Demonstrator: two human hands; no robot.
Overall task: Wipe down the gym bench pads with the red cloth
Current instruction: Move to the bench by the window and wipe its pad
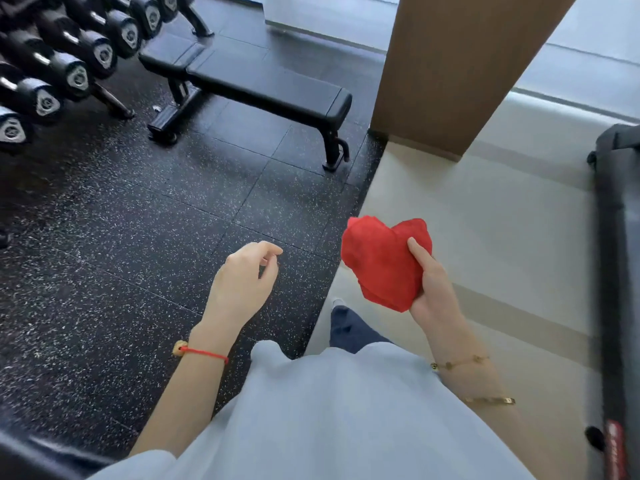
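The right hand (434,289) grips a crumpled, matte red cloth (382,261) in mid-air, the left hand (242,282) hangs loosely curled and empty, and the smooth black padded bench (266,84) stands well ahead on speckled rubber floor (121,237).

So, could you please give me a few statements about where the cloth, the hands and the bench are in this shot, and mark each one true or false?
1. The right hand holds the bunched red cloth. True.
2. The red cloth is pressed against the bench pad. False: it is held in the air, well away from the bench.
3. The left hand holds nothing. True.
4. The bench stands on the pale floor. False: it stands on the dark speckled floor.
5. A rack of dumbbells sits to the left of the bench. True.
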